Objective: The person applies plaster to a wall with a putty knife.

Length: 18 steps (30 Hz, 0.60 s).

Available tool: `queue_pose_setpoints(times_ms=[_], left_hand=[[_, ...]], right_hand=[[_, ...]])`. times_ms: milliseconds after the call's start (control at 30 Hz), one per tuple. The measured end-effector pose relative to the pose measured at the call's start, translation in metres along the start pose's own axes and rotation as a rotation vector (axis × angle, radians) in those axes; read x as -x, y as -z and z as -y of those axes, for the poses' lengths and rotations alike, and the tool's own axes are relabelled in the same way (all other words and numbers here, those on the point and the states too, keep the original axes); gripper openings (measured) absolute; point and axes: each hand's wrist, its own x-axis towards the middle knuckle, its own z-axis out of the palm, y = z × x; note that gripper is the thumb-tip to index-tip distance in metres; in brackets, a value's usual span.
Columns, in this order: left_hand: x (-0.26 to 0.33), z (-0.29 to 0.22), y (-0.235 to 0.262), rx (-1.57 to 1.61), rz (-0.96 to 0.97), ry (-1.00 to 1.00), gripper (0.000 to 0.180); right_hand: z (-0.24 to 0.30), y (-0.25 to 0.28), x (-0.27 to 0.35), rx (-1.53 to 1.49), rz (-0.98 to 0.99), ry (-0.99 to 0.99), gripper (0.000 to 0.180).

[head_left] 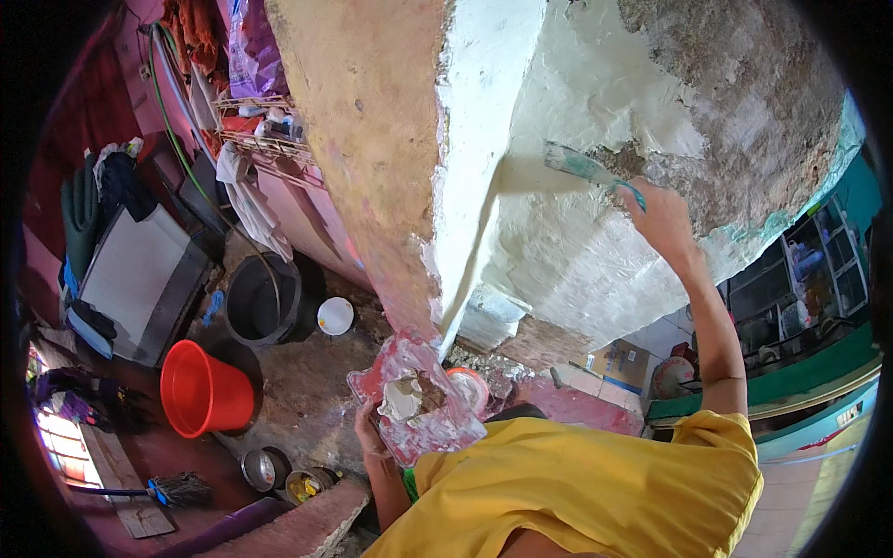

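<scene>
My right hand (662, 219) is raised at the wall, its fingers wrapped round the teal handle of a putty knife (579, 166). The wide blade lies against the wall (567, 265), at the lower edge of a rough, bare patch (744, 121). Wet-looking white plaster covers much of the surface around it. Low in front of my body, my left hand (366, 423) grips the edge of a pink, plaster-smeared board (456, 431). A heap of off-white putty (402, 398) sits on that board. The fingers under the board are hidden.
A wall corner (470, 186) juts out toward me, white along its edge. At left on the floor stand a red bucket (206, 389), a black tub (263, 302) and a white-topped container (335, 316). Close to the board is a small plaster-stained tub (468, 389). Shelves (809, 270) stand at right.
</scene>
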Motion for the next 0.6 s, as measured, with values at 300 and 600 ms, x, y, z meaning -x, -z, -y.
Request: queue_pose_setpoints(times_ms=[300,600], left_hand=[[-0.001,0.003,0.003,0.114,0.133,0.02,0.026],[-0.004,-0.007,-0.008,0.082,0.225,0.064,0.026]], right_hand=[[0.001,0.061,0.03,-0.04,0.009,0.056,0.027],[0.026,-0.002,-0.03,-0.074,0.0,0.155,0.029]])
